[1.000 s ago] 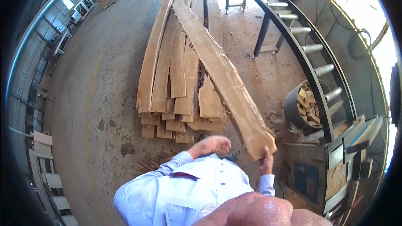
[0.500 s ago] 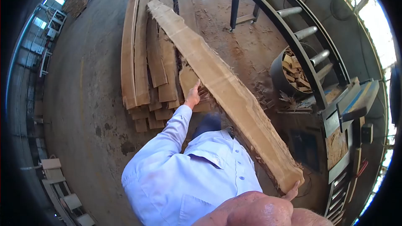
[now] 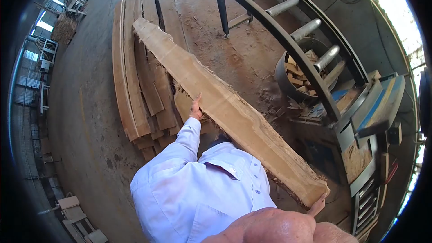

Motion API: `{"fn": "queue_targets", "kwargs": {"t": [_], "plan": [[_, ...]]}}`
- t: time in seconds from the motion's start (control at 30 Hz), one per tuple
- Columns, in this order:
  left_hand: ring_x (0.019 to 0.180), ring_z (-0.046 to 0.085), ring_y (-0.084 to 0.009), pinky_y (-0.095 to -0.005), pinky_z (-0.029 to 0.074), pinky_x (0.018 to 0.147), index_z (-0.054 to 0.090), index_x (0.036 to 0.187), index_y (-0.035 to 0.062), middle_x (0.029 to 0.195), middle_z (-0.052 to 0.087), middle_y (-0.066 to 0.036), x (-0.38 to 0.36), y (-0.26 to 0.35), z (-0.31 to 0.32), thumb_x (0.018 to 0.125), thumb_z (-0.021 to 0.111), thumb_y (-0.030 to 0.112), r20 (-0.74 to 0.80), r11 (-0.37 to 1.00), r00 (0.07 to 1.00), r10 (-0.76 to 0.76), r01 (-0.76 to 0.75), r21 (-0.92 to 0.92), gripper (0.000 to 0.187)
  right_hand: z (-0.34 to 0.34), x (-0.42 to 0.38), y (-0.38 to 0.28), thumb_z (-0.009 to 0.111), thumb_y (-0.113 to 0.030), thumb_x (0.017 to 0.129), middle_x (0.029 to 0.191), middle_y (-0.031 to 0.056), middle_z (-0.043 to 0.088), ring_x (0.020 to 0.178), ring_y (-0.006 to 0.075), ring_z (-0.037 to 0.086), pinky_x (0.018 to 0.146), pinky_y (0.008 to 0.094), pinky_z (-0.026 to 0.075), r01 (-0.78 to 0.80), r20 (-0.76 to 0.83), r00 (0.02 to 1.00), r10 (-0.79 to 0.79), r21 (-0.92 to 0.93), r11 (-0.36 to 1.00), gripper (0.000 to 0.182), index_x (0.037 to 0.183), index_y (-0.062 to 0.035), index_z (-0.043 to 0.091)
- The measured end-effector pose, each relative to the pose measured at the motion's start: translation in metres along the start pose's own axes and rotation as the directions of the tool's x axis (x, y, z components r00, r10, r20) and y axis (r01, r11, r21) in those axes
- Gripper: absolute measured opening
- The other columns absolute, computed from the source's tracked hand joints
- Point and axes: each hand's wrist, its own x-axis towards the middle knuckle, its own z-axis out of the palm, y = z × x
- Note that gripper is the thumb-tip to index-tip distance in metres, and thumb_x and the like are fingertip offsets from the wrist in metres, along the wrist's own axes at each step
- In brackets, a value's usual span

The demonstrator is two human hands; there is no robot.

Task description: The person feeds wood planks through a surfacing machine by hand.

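A long rough-sawn wooden board (image 3: 225, 103) with ragged bark edges slants across the middle of the view. My left hand (image 3: 196, 110), at the end of a pale sleeve, grips its near edge partway along, thumb at the top face and fingers mostly hidden. At the lower right, my right hand (image 3: 317, 204) holds the board's near end, with the other fingers out of sight beneath it. The far end of the board lies over a stack of similar planks (image 3: 130, 72).
A roller conveyor (image 3: 306, 29) curves along the right, above a round bin (image 3: 288, 78) of wood offcuts. A machine table with a blue-striped plate (image 3: 380, 105) stands at far right. Bark scraps litter the concrete floor (image 3: 234, 49). Wooden pieces (image 3: 74, 209) sit lower left.
The view has turned, so the stack and conveyor sit further left. The board's far end has shifted left in view, and my left hand now meets its edge more closely.
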Motion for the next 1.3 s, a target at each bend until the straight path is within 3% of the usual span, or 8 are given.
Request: {"fn": "queue_targets", "kwargs": {"t": [0.2,0.3,0.4,0.63,0.8,0.93,1.2,1.3], "plan": [[0.113,0.058,-0.0278,-0.0437,0.045,0.101,0.056,0.128,0.0065,0.124,0.062,-0.009,0.031,-0.012,0.052,0.083,0.075,0.036,-0.039,0.998,0.999,-0.024,0.022,-0.052,0.058,0.012,0.088,-0.058,0.041,-0.057,0.1,0.114,0.0239,0.066,0.102,0.0326,0.064,0.089,0.0383,0.048,0.018,-0.06,0.997,-0.042,-0.359,0.933,0.071,0.122,0.0076,0.061],[0.114,0.058,-0.0276,-0.0438,0.045,0.102,0.056,0.128,0.0067,0.124,0.062,-0.008,0.028,-0.012,0.1,0.082,0.076,0.036,-0.057,0.996,0.997,-0.054,0.05,-0.071,0.058,0.024,0.121,-0.089,0.033,-0.07,0.094,0.116,0.0249,0.066,0.109,0.0412,0.061,0.093,0.0448,0.046,-0.195,-0.378,0.925,0.024,-0.421,0.886,0.083,0.12,0.0011,0.066],[0.116,0.058,-0.0294,-0.0473,0.045,0.102,0.055,0.13,0.0065,0.126,0.062,-0.01,0.024,-0.029,0.115,0.084,0.075,0.033,-0.069,0.985,0.991,-0.113,0.103,-0.136,0.057,0.009,0.148,-0.116,0.035,-0.073,0.092,0.116,0.0248,0.066,0.108,0.0404,0.062,0.093,0.0452,0.047,-0.327,-0.476,0.876,0.083,-0.457,0.827,0.085,0.117,0.0022,0.067],[0.118,0.056,-0.0294,-0.0487,0.044,0.104,0.052,0.132,0.0066,0.127,0.061,-0.009,-0.026,-0.064,0.152,0.085,0.074,0.021,-0.035,0.959,0.97,-0.239,0.23,-0.164,0.054,-0.044,0.156,-0.133,0.032,-0.071,0.094,0.119,0.0233,0.065,0.107,0.0365,0.063,0.095,0.0403,0.048,-0.185,-0.229,0.97,0.084,-0.467,0.865,0.085,0.122,0.0026,0.063],[0.117,0.057,-0.0308,-0.0508,0.044,0.104,0.054,0.129,0.0067,0.126,0.062,-0.011,-0.048,-0.081,0.155,0.086,0.072,0.015,-0.051,0.92,0.927,-0.37,0.359,-0.156,0.048,-0.042,0.14,-0.088,0.035,-0.068,0.094,0.118,0.0222,0.065,0.107,0.0351,0.062,0.095,0.0416,0.047,-0.286,-0.205,0.956,0.21,-0.485,0.827,0.08,0.121,0.0027,0.062],[0.116,0.057,-0.0309,-0.0498,0.044,0.104,0.055,0.128,0.006,0.126,0.062,-0.011,-0.054,-0.093,0.164,0.087,0.071,0.013,-0.063,0.954,0.952,-0.298,0.295,-0.061,0.044,-0.04,0.11,-0.035,0.042,-0.066,0.092,0.11,0.0224,0.067,0.1,0.0372,0.064,0.089,0.0448,0.048,-0.387,-0.298,0.915,0.273,-0.449,0.806,0.075,0.111,0.0031,0.065],[0.114,0.059,-0.0307,-0.0493,0.046,0.102,0.057,0.126,0.0047,0.122,0.064,-0.011,-0.077,-0.103,0.222,0.087,0.07,0.015,-0.008,0.969,0.969,-0.246,0.246,-0.011,0.042,-0.055,0.175,-0.004,0.055,-0.062,0.089,0.092,0.0228,0.071,0.085,0.0413,0.066,0.077,0.0514,0.051,-0.383,-0.434,0.881,0.186,-0.427,0.819,0.068,0.091,0.004,0.072],[0.118,0.056,-0.0299,-0.0478,0.043,0.106,0.053,0.129,0.0023,0.127,0.061,-0.012,-0.084,-0.103,0.253,0.088,0.07,0.012,0.085,0.967,0.965,-0.249,0.253,-0.03,0.046,-0.061,0.192,0.049,0.049,-0.072,0.087,0.089,0.0258,0.071,0.081,0.0429,0.067,0.071,0.0517,0.052,-0.327,-0.41,0.899,0.152,-0.399,0.857,0.082,0.088,0.007,0.072]]}}
